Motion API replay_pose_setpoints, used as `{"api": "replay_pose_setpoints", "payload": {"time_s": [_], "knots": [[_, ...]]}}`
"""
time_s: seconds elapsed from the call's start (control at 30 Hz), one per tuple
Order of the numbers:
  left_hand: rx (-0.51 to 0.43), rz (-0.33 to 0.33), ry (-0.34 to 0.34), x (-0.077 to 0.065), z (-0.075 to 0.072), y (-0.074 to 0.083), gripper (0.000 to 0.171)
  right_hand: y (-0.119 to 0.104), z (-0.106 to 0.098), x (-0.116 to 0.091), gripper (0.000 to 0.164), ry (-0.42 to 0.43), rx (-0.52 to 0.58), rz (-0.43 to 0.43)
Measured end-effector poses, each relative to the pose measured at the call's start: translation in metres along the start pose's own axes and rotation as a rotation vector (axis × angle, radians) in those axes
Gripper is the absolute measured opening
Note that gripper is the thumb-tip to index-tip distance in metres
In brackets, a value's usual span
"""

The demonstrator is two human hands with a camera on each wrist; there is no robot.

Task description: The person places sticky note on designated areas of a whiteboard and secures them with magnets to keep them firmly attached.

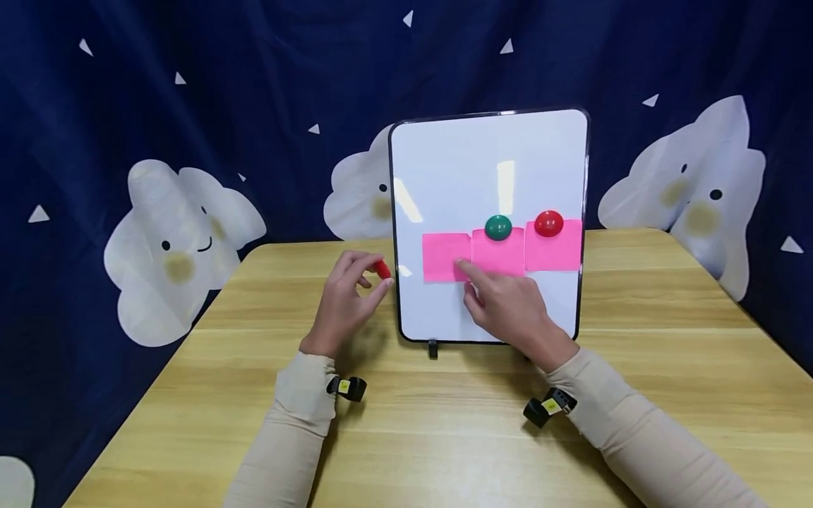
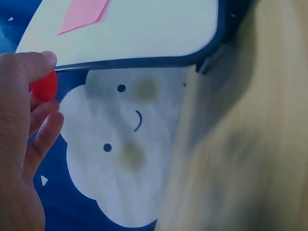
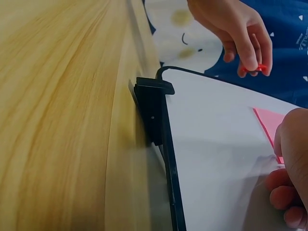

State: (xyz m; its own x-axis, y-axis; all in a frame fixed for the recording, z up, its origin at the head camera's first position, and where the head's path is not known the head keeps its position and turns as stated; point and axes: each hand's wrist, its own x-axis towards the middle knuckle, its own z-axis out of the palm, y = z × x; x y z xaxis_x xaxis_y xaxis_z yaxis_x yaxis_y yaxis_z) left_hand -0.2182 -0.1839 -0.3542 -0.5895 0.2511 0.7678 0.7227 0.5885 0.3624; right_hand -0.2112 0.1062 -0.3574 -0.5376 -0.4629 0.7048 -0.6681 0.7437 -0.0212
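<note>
A whiteboard (image 1: 457,169) with a black frame stands upright, bearing three pink sticky notes in a row. My right hand (image 1: 511,307) has its index finger extended onto the left sticky note (image 1: 438,257), near its lower right corner; its other fingers are curled in. A green round magnet (image 1: 498,227) sits at the top of the middle sticky note (image 1: 508,254), and a red one (image 1: 549,224) on the right sticky note (image 1: 565,254). Just left of the board, my left hand (image 1: 346,300) pinches another red magnet (image 2: 45,86) between thumb and fingers.
The board rests on black feet (image 1: 433,349) on a wooden table (image 1: 406,423). Behind hangs a dark blue curtain (image 1: 286,70) with white clouds and triangles. Each wrist wears a small black camera on a strap.
</note>
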Motion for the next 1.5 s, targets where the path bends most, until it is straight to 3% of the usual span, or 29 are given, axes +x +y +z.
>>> {"api": "replay_pose_setpoints", "payload": {"time_s": [0.47,0.97,1.2,1.5], "knots": [[-0.026,0.079,0.04,0.025,0.018,0.021,0.045,-0.004,-0.002,0.001,0.049,-0.045,-0.008,0.033],[-0.028,0.084,0.058,0.033,0.021,0.025,0.041,-0.001,-0.001,0.002,0.044,-0.019,-0.013,0.003],[-0.018,0.086,0.04,0.039,0.028,0.031,0.043,-0.001,-0.003,0.001,0.045,-0.017,-0.018,0.003],[-0.044,0.091,0.066,0.047,0.039,0.039,0.045,-0.002,-0.001,0.001,0.047,-0.031,-0.021,0.01]]}}
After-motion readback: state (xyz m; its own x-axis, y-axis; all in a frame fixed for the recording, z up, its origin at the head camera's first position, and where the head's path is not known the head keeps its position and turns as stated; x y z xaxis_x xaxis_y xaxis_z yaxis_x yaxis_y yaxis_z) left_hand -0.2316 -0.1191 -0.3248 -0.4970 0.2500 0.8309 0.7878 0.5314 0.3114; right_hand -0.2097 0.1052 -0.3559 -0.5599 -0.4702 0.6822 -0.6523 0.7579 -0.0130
